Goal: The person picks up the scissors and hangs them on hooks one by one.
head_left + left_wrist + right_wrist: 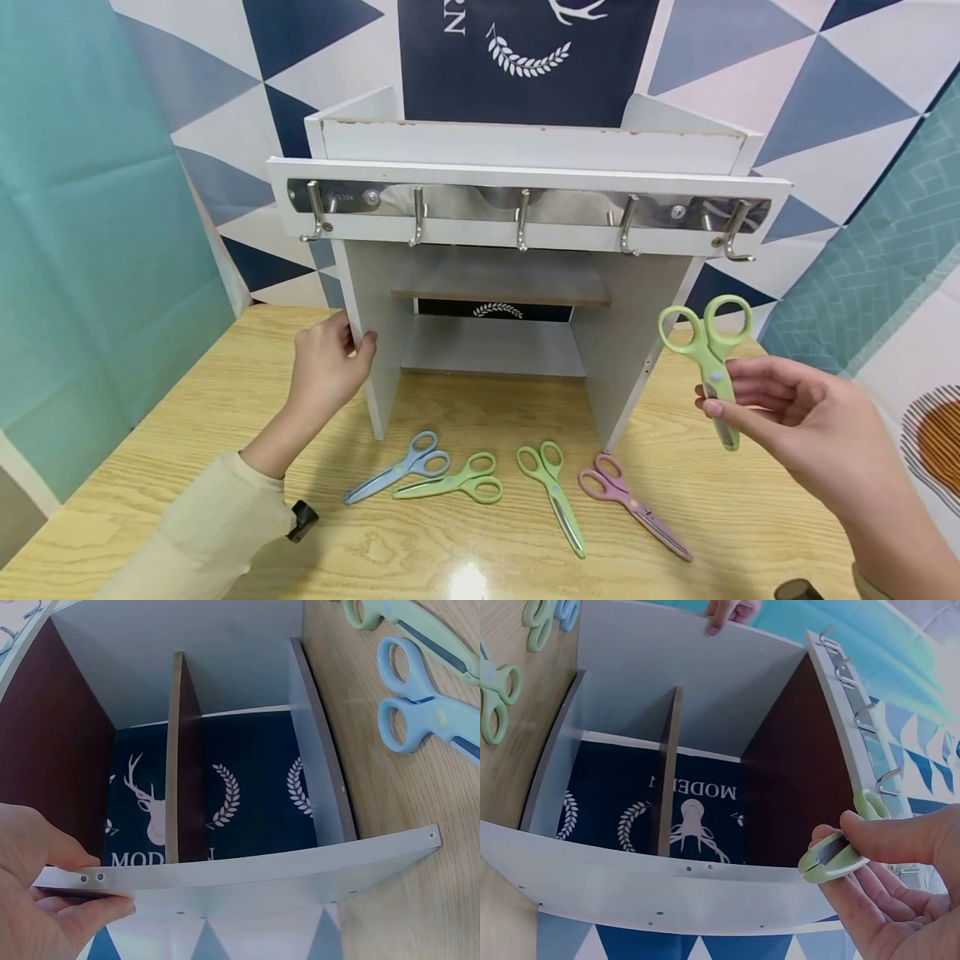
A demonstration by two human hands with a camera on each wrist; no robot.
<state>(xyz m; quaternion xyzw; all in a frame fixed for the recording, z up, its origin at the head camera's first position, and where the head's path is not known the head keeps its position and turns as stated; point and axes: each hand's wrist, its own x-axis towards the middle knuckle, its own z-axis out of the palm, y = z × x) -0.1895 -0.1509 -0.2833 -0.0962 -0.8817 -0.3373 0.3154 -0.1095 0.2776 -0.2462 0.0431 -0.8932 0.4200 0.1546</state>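
Note:
My right hand (795, 408) pinches a pair of green scissors (708, 337) by the blades, handle loops up, beside the right hook of a white shelf unit (656, 333). In the right wrist view the blade end of those scissors (832, 859) points toward the camera between thumb and fingers. My left hand (327, 358) grips the front edge of the unit's left side panel (225, 874), thumb on one face and fingers on the other. Blue scissors (397, 471), two green pairs, left (457, 481) and right (555, 500), and pink scissors (633, 504) lie on the table before the unit.
Across the unit's top front runs a metal rail (468, 204) with several hooks. Inside are a middle shelf (502, 275) and a lower shelf (491, 346). The wooden table (360, 558) carries it all. Patterned cloth (217, 92) hangs behind, teal cloth (82, 208) at the left.

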